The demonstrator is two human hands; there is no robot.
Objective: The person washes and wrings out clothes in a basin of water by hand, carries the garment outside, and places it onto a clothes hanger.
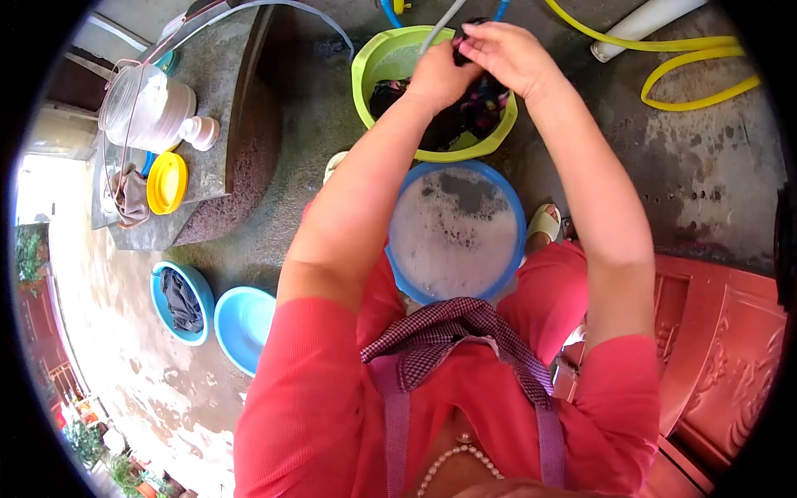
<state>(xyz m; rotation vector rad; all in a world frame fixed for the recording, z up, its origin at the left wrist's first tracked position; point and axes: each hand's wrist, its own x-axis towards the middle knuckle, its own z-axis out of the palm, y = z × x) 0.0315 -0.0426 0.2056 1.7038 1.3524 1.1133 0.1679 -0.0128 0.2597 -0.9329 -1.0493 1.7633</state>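
Dark cloth with a pink flower pattern (477, 112) hangs from my hands into a yellow-green basin (362, 91). My left hand (444, 76) is closed on a gathered part of it above the basin. Close beside it, my right hand (513, 60) has its fingers bent against a dark bunch of the same cloth, partly hidden by the fingers. More of the cloth lies in the basin, and a grey hose (440, 25) reaches over its rim. Nearer to me, a blue basin (520, 217) of foamy water stands between my legs.
On the left, a light-blue basin (206, 303) holds dark cloth, with another light-blue basin (249, 328) beside it. A stone ledge (217, 141) carries a clear jar (145, 104) and a yellow lid (168, 183). A yellow hose (689, 58) lies at the upper right, near red carved panels (722, 349).
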